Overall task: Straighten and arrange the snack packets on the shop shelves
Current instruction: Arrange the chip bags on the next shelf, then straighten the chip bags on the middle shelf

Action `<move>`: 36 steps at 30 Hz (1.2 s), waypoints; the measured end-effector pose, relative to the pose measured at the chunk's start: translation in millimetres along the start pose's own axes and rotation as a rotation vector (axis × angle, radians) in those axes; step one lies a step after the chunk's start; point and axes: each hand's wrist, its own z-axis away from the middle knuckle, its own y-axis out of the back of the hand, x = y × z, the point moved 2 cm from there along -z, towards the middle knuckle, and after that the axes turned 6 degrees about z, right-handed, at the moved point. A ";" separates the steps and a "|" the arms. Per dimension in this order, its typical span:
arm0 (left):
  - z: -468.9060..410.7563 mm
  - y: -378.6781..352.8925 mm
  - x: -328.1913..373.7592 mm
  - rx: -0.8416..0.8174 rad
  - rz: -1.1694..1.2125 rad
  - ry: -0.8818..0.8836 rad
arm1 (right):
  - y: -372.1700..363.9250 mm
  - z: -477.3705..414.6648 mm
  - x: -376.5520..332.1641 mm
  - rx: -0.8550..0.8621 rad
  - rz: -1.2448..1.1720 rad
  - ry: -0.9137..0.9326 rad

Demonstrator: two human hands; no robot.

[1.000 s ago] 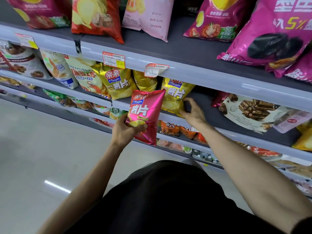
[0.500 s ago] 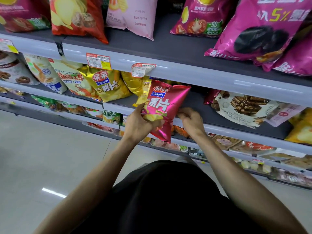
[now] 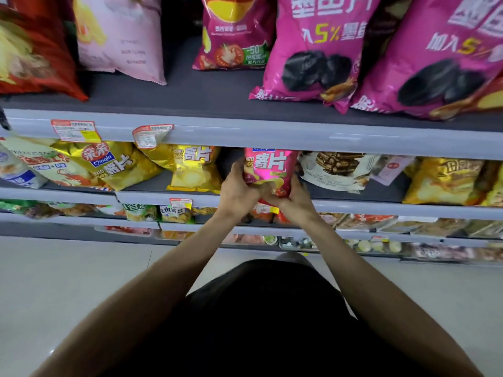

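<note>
A shiny pink chip packet stands upright on the second shelf, its top hidden behind the upper shelf's rail. My left hand grips its left side and lower edge. My right hand holds its lower right corner. To its left stands a yellow chip packet, with a gap of dark shelf between them. A white chocolate-wafer packet leans just right of the pink one.
The top shelf carries large magenta, pale pink and red bags. More gold packets lie left, and yellow ones right. Lower shelves hold small snacks. Pale floor lies below left.
The pink packet went from in front of the shelf edge, held by the left hand alone, up and right into the gap on the second shelf. The right hand has joined it at the bottom.
</note>
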 end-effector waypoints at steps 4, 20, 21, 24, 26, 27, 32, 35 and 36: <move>-9.9 -3.7 3.1 0.020 0.098 0.055 | 11.8 -16.5 -6.5 0.023 -0.012 -0.010; -3.1 14.7 -1.5 -0.120 0.144 0.191 | 7.5 -13.6 -6.6 -0.064 0.182 -0.041; -0.3 16.5 -0.1 -0.136 0.130 0.190 | 8.4 -11.2 -6.7 -0.062 0.204 -0.045; 12.0 27.9 4.8 -0.190 0.039 0.182 | 13.7 3.3 -11.6 -0.055 0.274 -0.037; 23.6 41.1 3.5 -0.207 -0.056 0.202 | 17.1 20.7 -18.0 -0.078 0.311 -0.032; 30.0 48.8 1.6 -0.207 -0.108 0.196 | 17.8 31.3 -21.7 -0.093 0.325 -0.025; 68.6 86.3 -13.1 -0.166 -0.335 0.132 | 9.8 81.9 -42.6 -0.103 0.436 0.110; 93.0 107.1 -16.6 -0.063 -0.392 0.121 | 2.6 105.9 -62.7 -0.140 0.519 0.190; 101.5 113.3 -15.7 -0.033 -0.405 0.127 | -0.3 112.0 -70.4 -0.170 0.556 0.216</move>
